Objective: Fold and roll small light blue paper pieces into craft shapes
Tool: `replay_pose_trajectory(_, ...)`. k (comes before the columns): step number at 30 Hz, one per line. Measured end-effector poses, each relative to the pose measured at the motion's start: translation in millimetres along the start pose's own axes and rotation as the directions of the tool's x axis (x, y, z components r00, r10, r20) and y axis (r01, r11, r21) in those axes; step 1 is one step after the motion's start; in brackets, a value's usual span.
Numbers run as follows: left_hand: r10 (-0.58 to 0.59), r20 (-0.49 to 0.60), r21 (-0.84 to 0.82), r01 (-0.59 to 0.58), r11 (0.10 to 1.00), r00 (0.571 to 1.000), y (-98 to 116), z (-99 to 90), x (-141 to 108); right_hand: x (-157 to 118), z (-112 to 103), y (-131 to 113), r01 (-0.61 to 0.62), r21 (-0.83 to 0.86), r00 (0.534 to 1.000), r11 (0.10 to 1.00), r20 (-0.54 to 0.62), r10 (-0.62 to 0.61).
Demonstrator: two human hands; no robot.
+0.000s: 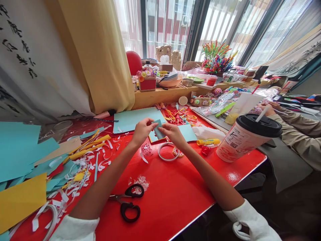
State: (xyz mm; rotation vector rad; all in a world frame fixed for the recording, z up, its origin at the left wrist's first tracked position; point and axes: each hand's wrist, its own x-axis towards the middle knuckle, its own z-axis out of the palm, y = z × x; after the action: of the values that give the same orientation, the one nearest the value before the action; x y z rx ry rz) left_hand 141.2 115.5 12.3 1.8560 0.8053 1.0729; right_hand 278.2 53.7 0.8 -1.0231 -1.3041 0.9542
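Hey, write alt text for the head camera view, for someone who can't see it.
A left hand and right hand pinch a small blue paper piece above a red table. Black-handled scissors lie nearer the wearer, paper strips are scattered to the left, and a lidded drink cup is at the right.

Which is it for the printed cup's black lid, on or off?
On: the black lid caps the printed cup, with a white straw through it.
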Motion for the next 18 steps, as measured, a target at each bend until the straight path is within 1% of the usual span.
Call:
replay_pose_trajectory(9,0.013,-0.012,0.012,-0.013,1.000,1.000,-3.9,0.8,2.0,0.7,-0.1,0.0,-0.008,0.020,1.000,1.000,0.016,0.007)
replay_pose_trajectory(12,0.009,-0.029,0.012,-0.009,1.000,1.000,-3.1,0.1,1.6,1.1,-2.3,1.3,-0.034,0.020,0.998,0.999,0.059,0.032)
replay_pose_trajectory(15,-0.006,-0.057,0.020,0.008,1.000,0.998,-2.5,-0.8,1.6,1.2,-4.3,3.0,-0.078,-0.019,0.991,0.997,0.108,0.079)
replay_pose_trajectory(18,-0.018,-0.090,-0.013,0.017,1.000,0.996,-2.9,-0.8,2.4,1.1,-4.4,4.1,-0.094,-0.001,0.989,0.996,0.118,0.094)
